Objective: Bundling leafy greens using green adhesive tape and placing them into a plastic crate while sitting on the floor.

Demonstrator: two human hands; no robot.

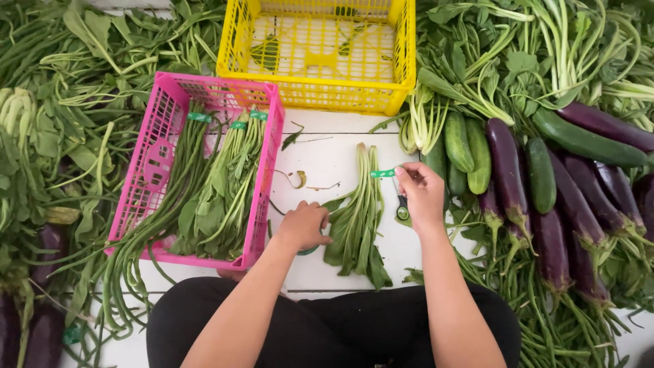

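Note:
A bundle of leafy greens (359, 218) lies on the white board floor in front of me, stems pointing away. My right hand (421, 196) pinches a strip of green tape (382, 174) that reaches the stems, and also grips small scissors (402, 206) whose handle shows below the fingers. My left hand (304, 226) rests closed on the floor beside the leaves, over what looks like a green tape roll, mostly hidden.
A pink crate (262, 184) at left holds tied long beans and greens. An empty yellow crate (320, 95) stands beyond. Cucumbers (467, 146) and purple eggplants (507, 167) lie at right. Loose greens pile up on both sides.

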